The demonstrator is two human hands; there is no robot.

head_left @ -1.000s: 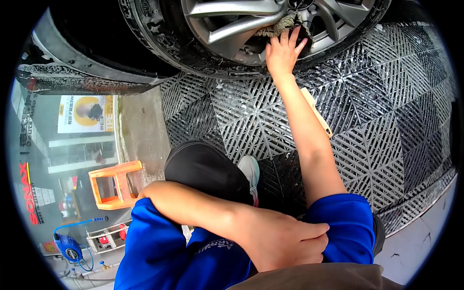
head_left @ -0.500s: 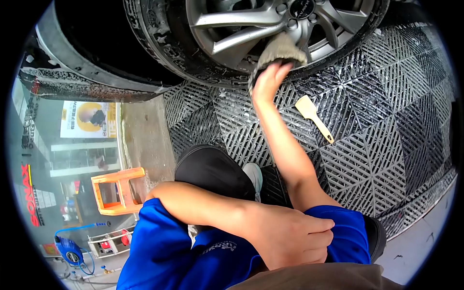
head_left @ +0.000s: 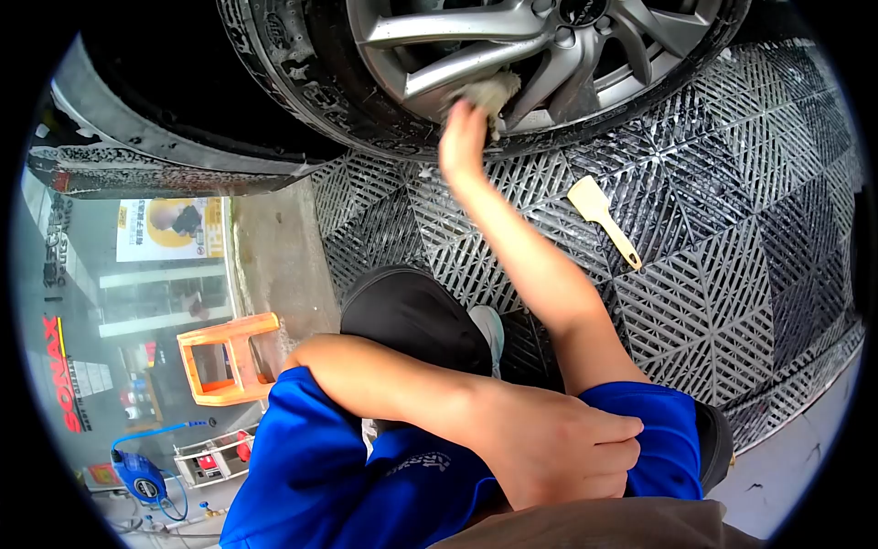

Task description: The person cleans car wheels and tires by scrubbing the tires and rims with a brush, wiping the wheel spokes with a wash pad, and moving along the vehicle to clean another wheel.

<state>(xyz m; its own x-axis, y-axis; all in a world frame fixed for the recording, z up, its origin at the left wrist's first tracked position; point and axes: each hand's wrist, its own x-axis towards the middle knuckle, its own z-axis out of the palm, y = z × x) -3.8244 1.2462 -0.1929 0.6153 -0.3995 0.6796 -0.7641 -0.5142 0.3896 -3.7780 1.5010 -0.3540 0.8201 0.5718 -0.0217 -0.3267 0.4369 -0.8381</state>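
My right hand (head_left: 464, 146) reaches up to the silver wheel rim (head_left: 476, 27). Its fingers are closed on a pale, woolly wash mitt (head_left: 494, 91), pressed in among the lower spokes near the rim's edge. Motion blurs the mitt, and part of it is hidden by the fingers. Around the rim, the black tyre (head_left: 302, 82) carries white suds. Across my body lies my left hand (head_left: 567, 448), its fingers curled in beside the right blue sleeve (head_left: 654, 430). The palm is turned away, and nothing shows sticking out of it.
A cream flat-headed brush (head_left: 605, 220) lies on the wet grey floor grating (head_left: 695, 302), right of my forearm. An orange step stool (head_left: 229, 361) stands at the left. Beyond it are a glass front with a poster (head_left: 169, 229) and a blue hose reel (head_left: 142, 478).
My right hand has moved left along the lower rim with the wash mitt. My left hand stays curled across my body. The view has shifted slightly.
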